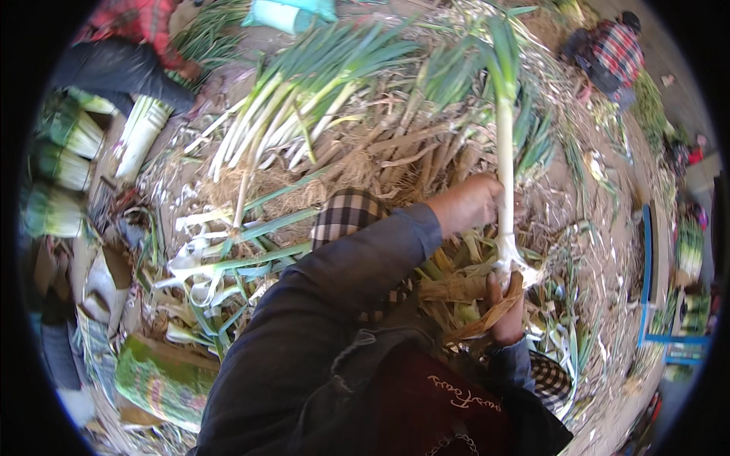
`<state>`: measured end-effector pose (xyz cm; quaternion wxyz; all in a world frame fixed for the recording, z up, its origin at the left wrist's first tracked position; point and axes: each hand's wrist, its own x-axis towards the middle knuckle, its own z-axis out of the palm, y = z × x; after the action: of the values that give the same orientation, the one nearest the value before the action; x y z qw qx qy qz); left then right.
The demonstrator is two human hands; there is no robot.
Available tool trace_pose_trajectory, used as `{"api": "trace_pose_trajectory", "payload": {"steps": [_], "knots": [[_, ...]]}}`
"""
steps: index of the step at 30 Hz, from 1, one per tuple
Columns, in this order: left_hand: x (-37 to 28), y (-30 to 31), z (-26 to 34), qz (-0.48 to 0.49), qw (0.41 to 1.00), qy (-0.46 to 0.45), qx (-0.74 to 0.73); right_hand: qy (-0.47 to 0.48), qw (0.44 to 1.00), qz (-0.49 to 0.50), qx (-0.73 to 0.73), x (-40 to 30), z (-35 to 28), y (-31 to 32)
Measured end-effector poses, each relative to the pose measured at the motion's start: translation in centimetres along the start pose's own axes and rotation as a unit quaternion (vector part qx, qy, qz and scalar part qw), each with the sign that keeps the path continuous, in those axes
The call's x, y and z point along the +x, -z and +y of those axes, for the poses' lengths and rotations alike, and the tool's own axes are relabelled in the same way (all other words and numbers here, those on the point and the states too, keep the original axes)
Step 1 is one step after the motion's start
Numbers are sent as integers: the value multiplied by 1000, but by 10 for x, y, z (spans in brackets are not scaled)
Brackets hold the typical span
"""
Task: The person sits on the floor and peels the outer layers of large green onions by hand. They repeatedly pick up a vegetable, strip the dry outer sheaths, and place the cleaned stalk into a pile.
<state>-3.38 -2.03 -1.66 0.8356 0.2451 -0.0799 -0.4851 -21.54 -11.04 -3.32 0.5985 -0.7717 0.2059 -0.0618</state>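
Observation:
A long leek (505,137) stands nearly upright in front of me, green leaves at the top and a white shaft below. My left hand (470,204) is wrapped around the middle of that shaft. Lower down, my right hand (506,313) is at the root end, with a brown dry outer leaf (495,312) in its fingers. Pale layers splay from the shaft just above it. Peeled dry leaves (453,289) lie below and between my arms. Beyond my left forearm lies a row of unpeeled leeks (285,108) with stringy roots (285,185) towards me.
Stripped leaves (208,268) litter the ground at left. Cleaned leek bundles (63,165) are stacked at far left, near a person in a red checked shirt (134,28). A green patterned sack (165,382) lies lower left. Another person (613,54) sits at upper right. A blue frame (646,273) stands at right.

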Motion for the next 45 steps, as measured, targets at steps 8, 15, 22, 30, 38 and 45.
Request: {"api": "trace_pose_trajectory", "payload": {"steps": [8, 15, 22, 30, 38, 45], "knots": [[11, -5, -26, 187, 980, -13, -72, -84, 899, 0, 429, 47, 0, -1], [31, 65, -10, 224, 968, -107, 23, -10, 883, 2, 470, 49, -34, -36], [38, 83, -17, 327, 939, -100, 17, -129, 881, 37, 453, -55, -20, 3], [32, 100, -27, 410, 865, -109, 268, -237, 965, 100, 43, -183, 49, 83], [43, 61, 60, 474, 817, -220, 244, -123, 921, 351, -115, -221, 29, 230], [6, 48, 194, 231, 866, -283, 342, -308, 540, 466, -629, -132, 40, 380]]}}
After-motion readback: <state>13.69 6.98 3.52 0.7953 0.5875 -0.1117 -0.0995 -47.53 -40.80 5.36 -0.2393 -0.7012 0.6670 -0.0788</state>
